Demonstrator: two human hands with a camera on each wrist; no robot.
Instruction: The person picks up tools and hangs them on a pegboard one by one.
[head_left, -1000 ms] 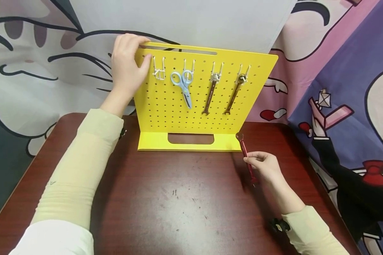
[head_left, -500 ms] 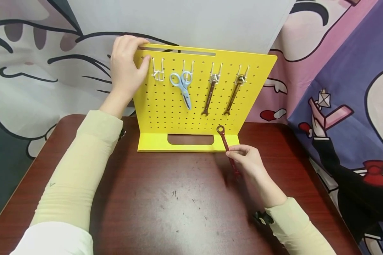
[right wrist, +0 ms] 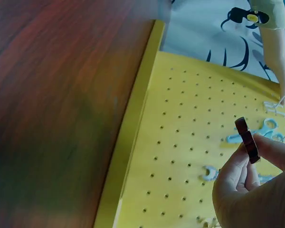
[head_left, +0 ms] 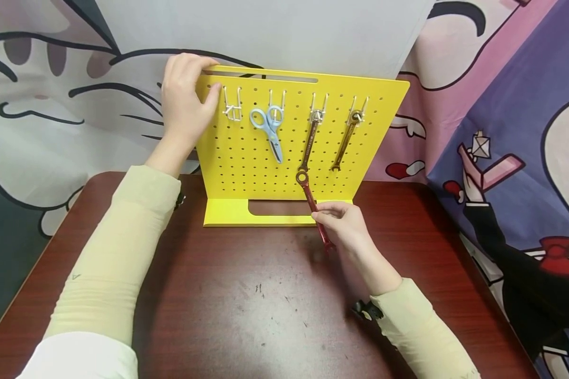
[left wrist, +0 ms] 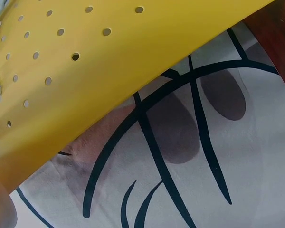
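Observation:
My left hand (head_left: 185, 100) grips the top left corner of an upright yellow pegboard (head_left: 256, 176), thumb on the front and fingers over the top edge. Between thumb and fingers, my right hand (head_left: 346, 226) pinches a red combination wrench (head_left: 310, 197) near its middle. The wrench's ring end points up and overlaps the lower tip of a hanging wrench (head_left: 309, 142) in the head view. In the right wrist view the red wrench (right wrist: 248, 142) shows nearly end-on. A fingertip (left wrist: 1, 209) shows at the left wrist view's lower left corner.
Light blue scissors (head_left: 271, 134) and a second wrench (head_left: 345, 142) hang from white hooks on the board. The leftmost hook (head_left: 232, 108) bears nothing. The board's base stands on a dark red wooden table (head_left: 246, 295). Printed cloth (head_left: 118, 121) hangs close behind.
My right hand has moved left and slightly up with the red wrench, from beside the base's right end to in front of the board. My left hand has kept its hold on the corner.

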